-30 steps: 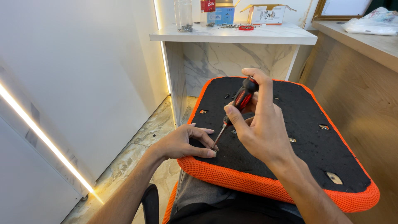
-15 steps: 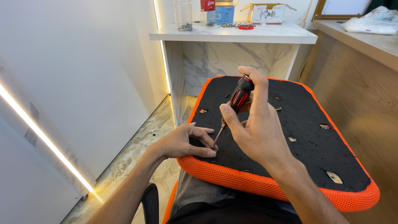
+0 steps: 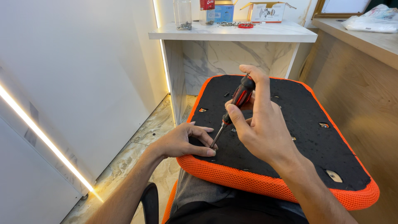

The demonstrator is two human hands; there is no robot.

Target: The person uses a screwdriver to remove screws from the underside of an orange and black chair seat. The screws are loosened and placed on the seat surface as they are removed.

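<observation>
A narrow room with white wall panels and a marbled floor holds a white marble-patterned desk (image 3: 232, 33) at the back, behind the upturned chair seat. That orange mesh-edged seat cushion with a black fabric underside (image 3: 306, 141) lies across the person's lap, its near edge toward the camera. Above the seat's near left corner, the right hand (image 3: 261, 128) has its grip closed around a red-and-black-handled screwdriver (image 3: 238, 99), which slants down to the fabric. Beside the tip, the left hand (image 3: 182, 143) rests on the seat's corner, fingertips pinched just beside the point; whether they grip a screw cannot be told. Small metal fittings (image 3: 324, 125) sit in holes toward the seat's right side. The tip could skid off the fastener into the left fingertips, since they lie so close. The slanted shaft may cam out, and the lap-balanced seat could tilt under pressure.
</observation>
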